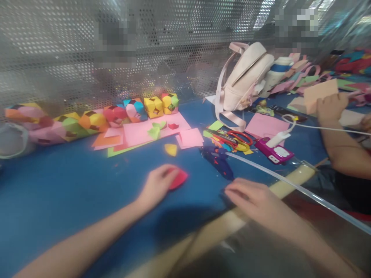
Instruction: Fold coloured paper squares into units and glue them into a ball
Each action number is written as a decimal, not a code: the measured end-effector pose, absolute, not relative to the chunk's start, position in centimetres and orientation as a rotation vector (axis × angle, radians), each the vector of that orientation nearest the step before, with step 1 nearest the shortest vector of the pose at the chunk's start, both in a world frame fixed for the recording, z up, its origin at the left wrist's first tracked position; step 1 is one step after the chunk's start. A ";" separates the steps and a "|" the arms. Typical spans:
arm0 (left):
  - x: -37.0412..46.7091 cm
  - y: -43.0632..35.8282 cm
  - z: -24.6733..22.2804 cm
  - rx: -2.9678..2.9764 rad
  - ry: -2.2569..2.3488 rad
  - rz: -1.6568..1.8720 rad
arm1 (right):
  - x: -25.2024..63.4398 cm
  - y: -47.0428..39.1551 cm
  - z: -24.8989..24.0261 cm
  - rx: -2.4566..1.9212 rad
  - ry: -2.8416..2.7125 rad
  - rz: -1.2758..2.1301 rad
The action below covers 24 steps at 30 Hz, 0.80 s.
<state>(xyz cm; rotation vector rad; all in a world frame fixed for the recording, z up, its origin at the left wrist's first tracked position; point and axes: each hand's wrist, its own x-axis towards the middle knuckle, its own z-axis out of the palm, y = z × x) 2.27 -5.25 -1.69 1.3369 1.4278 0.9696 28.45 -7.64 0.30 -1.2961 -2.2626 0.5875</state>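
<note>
My left hand point(158, 183) pinches a red paper piece point(179, 179) above the blue table point(72, 193). Near the table's front edge is my right hand point(246, 195), blurred, with its fingers bent; whether something small is between them is hidden. Just beyond it lies a dark blue glue gun point(218, 161) with a long clear glue stick point(275, 177) running out to the right. A yellow paper piece point(171, 150) rests beyond my left hand. Green folded paper point(157, 130) and a small red piece point(173, 126) lie on pink sheets point(139, 136).
Folded paper balls point(93, 121) line the back left. Scissors point(239, 139), a purple power strip point(274, 150) and a pale backpack point(246, 73) stand to the right. Another person's hand point(332, 107) holds tan paper point(320, 94). A white cable crosses there.
</note>
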 end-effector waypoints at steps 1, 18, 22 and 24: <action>2.5 -5.4 -1.4 1.340 1.405 0.930 | 29.4 -7.4 0.0 -1.408 -2.205 0.529; 2.7 -13.3 1.2 1.810 0.763 0.417 | 26.3 -1.1 2.0 -1.543 -2.056 1.065; 2.3 -14.9 2.0 1.944 0.819 0.367 | 22.5 -2.1 4.3 -1.176 -2.033 1.210; 1.7 -15.6 2.2 1.994 0.859 0.339 | 19.9 -2.0 4.9 -1.048 -2.031 1.255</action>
